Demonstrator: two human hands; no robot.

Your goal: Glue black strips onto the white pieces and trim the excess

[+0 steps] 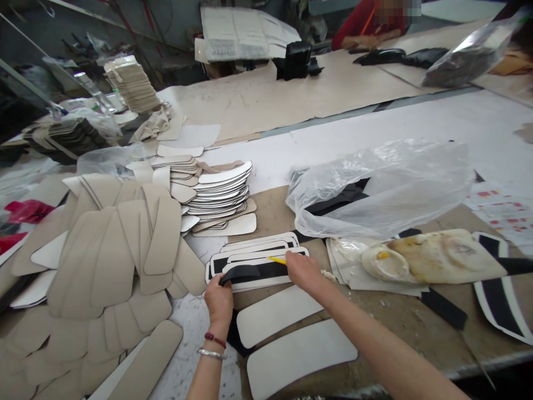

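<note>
My left hand (219, 301) pinches the near end of a black strip (245, 272), which bends over a pile of curved white panels (260, 244) with black inner areas. In my right hand (303, 269) is a thin yellow pointed stick (277, 260), its tip over the top panel and pointing left. Whether the tip touches the panel I cannot tell. Two plain curved off-white panels (302, 358) lie just below the hands. Right of my right hand, a round cup (385, 264) with something yellow inside stands at the end of a stained cream-coloured slab (452, 258).
Overlapping beige panels (104, 250) spread over the left side, beside a stack of white-topped panels (222, 191). A clear plastic bag (400, 178) with black pieces lies beyond my right hand. Across the table, a person in a red sleeve (353, 25) rests hands on it.
</note>
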